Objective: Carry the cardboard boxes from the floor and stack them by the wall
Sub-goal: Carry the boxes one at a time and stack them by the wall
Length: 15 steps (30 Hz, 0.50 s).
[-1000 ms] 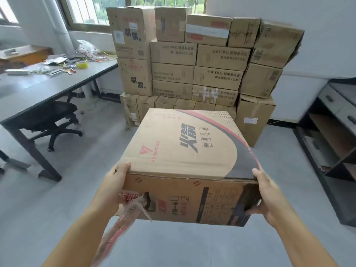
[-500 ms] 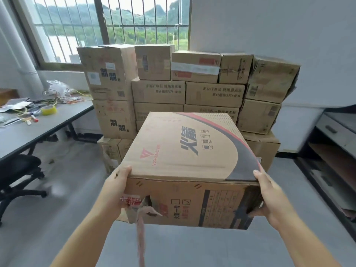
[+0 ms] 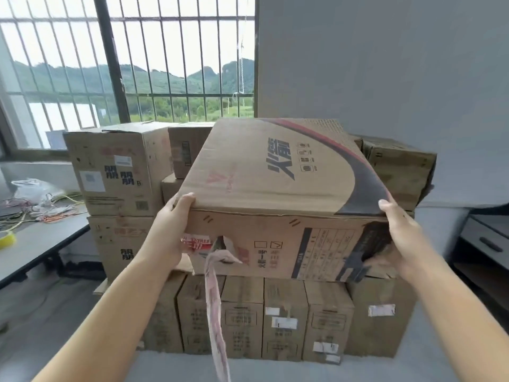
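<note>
- The stack of boxes [image 3: 286, 315] by the wall [image 3: 385, 64] is the target; aim for its top row, clearing it first (the landing spot is hidden).
- The carried box [image 3: 278, 188] hangs tilted before it; level it.
- Left hand [image 3: 169, 230] and right hand [image 3: 399, 230] clasp its near corners, fingers curled round the edges.
- Mind the dangling tape strip [image 3: 216, 304].

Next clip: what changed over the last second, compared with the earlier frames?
The large printed cardboard box has been carried up to the stack of brown cardboard boxes by the wall and lifted to the level of its top row. Nothing was released: the left hand and right hand still grip its near corners, and the torn pink tape strip still dangles.
</note>
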{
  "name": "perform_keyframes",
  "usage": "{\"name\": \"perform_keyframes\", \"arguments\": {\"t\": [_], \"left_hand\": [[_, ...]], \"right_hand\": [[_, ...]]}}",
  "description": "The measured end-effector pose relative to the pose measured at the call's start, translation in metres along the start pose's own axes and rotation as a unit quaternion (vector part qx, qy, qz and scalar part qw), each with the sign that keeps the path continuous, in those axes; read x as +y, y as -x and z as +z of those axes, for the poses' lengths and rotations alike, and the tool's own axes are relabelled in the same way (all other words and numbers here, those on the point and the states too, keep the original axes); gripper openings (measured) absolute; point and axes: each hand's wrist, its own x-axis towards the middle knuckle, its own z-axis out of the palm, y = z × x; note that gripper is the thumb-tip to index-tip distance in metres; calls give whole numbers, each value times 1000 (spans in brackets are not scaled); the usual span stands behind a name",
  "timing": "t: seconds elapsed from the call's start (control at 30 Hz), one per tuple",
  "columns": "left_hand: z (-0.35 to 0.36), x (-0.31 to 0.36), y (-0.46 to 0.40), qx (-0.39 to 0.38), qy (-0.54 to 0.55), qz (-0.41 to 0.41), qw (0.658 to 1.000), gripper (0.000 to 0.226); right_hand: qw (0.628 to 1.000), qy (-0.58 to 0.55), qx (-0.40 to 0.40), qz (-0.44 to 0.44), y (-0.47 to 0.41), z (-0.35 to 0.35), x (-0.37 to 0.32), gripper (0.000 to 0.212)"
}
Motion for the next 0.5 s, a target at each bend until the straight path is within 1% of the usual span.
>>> {"name": "perform_keyframes", "arguments": {"t": [0.07, 0.17, 0.27, 0.4, 0.5], "left_hand": [[21, 14, -42, 1, 12, 28, 1000, 12], [54, 36, -106, 0, 29, 72, 997, 12], [90, 62, -170, 5, 45, 108, 993, 14], [135, 84, -249, -3, 73, 132, 989, 16], [164, 94, -305, -8, 78, 148, 986, 13]], "right_hand": [[999, -4, -12, -29, -48, 16, -18, 13], [997, -20, -35, -71, -122, 37, -48, 11], [994, -29, -47, -96, -195, 55, -83, 21], [987, -29, -38, -152, -281, 78, -126, 19], [984, -24, -39, -171, -338, 96, -149, 25]]}}
